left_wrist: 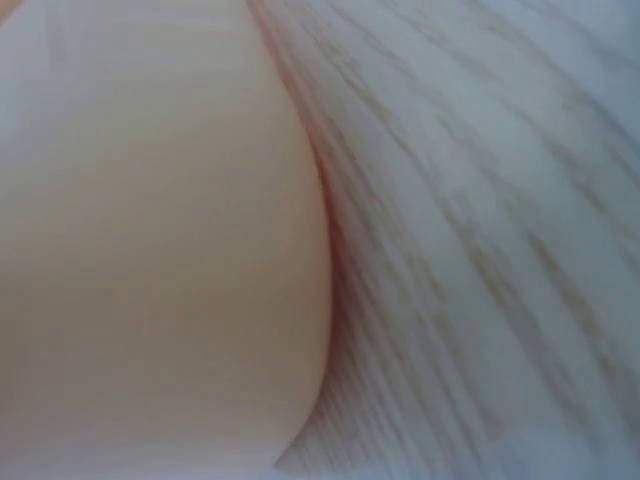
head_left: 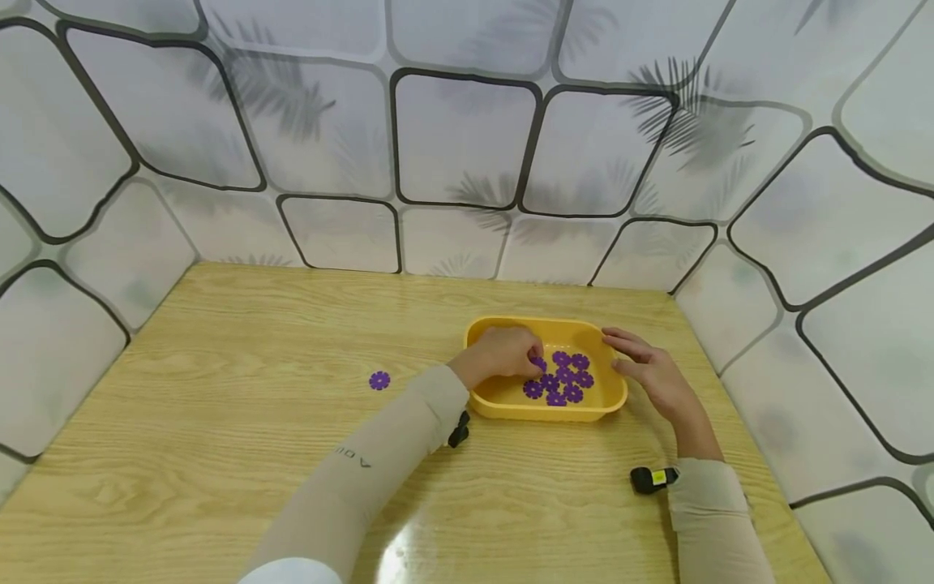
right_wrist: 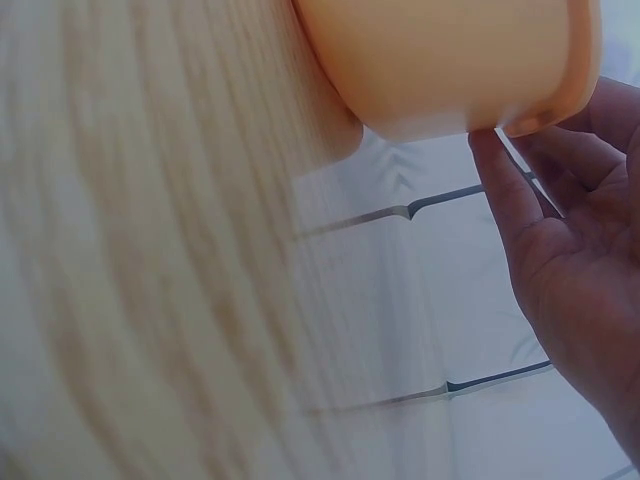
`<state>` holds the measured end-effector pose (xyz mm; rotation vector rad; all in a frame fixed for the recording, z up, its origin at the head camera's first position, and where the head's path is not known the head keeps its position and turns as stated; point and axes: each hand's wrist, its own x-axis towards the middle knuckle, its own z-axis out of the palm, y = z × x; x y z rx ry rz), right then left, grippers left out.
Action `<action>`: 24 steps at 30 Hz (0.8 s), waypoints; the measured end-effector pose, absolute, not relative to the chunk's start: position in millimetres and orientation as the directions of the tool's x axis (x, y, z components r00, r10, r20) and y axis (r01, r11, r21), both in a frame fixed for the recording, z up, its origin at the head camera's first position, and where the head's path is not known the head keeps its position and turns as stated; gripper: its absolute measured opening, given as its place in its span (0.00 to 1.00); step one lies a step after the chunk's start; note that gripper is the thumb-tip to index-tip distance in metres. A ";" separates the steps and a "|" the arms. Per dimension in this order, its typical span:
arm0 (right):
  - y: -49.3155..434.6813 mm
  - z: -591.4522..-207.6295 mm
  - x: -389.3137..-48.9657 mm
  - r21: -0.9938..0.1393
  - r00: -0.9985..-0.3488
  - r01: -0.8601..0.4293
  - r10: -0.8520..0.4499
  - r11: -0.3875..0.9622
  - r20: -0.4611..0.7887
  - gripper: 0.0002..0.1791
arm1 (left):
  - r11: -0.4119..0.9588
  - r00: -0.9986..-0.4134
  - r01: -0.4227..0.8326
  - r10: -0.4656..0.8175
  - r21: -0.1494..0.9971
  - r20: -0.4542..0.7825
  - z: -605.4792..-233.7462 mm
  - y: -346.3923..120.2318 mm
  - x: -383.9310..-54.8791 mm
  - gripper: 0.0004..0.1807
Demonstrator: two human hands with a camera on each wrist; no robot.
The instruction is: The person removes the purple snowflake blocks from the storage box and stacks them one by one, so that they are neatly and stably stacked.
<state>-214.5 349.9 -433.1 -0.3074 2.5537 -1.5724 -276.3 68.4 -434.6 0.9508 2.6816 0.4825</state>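
Observation:
A yellow plastic basin [head_left: 543, 412] stands on the table, with several purple snowflake discs [head_left: 565, 375] lying inside it. My left hand [head_left: 503, 354] reaches over the basin's left side, fingers curled, and pinches a purple disc [head_left: 538, 365] partly hidden by the fingertips. At the basin's right end, my right hand [head_left: 655, 377] touches the rim with fairly straight fingers. The right wrist view shows that hand's thumb [right_wrist: 505, 185] against the basin's outer wall [right_wrist: 440, 60]. Only a blurred pale surface and wood grain fill the left wrist view; neither hand shows there.
One loose purple disc [head_left: 379, 380] lies on the wooden table [head_left: 255, 389], left of the basin. Patterned white walls [head_left: 467, 138] enclose the table at the back and both sides. A black wrist device [head_left: 652, 479] sits by the right cuff.

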 end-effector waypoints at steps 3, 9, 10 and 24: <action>350.0 -433.7 -215.1 -0.894 -0.972 -0.104 -0.236 0.437 -0.002 0.26 | 0.722 -0.758 0.564 0.645 0.401 -0.096 -433.5 67.6 -276.3 0.17; 350.4 -434.3 -215.4 -0.896 -0.972 -0.107 -0.235 0.431 0.003 0.26 | 0.711 -0.754 0.582 0.653 0.394 -0.066 -432.8 68.1 -279.9 0.23; 350.4 -434.2 -215.3 -0.896 -0.972 -0.107 -0.235 0.430 0.003 0.26 | 0.708 -0.754 0.580 0.654 0.403 -0.065 -432.1 67.9 -280.5 0.23; 348.6 -432.4 -214.8 -0.897 -0.974 -0.087 -0.227 0.433 -0.015 0.27 | 0.666 -0.771 0.586 0.633 0.462 0.065 -399.9 43.0 -278.0 0.20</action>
